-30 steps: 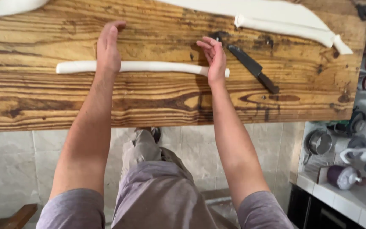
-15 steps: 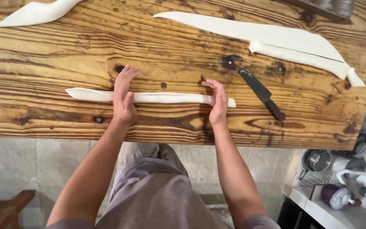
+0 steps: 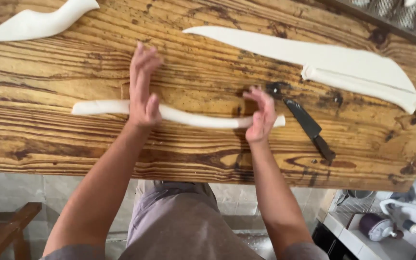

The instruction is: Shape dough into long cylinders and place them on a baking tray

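A long white rope of dough [image 3: 193, 118] lies across the wooden table [image 3: 49, 149], slightly bowed. My left hand [image 3: 144, 91] rests flat on its left part with fingers stretched away from me. My right hand [image 3: 261, 114] presses on the rope near its right end, fingers spread and blurred. Both palms lie on the dough without gripping it. A black knife [image 3: 309, 127] lies on the table just right of my right hand.
A large flat sheet of dough [image 3: 314, 55] with a rolled strip along its edge [image 3: 362, 89] lies at the back right. Another dough piece [image 3: 39, 21] sits at the back left. Kitchen items stand on a counter [image 3: 386, 226] below right; a wooden stool [image 3: 6, 231] is at the lower left.
Both hands slid forward over the dough rope, away from the table's near edge, and the rope has bent into a slight curve. The view has shifted closer.
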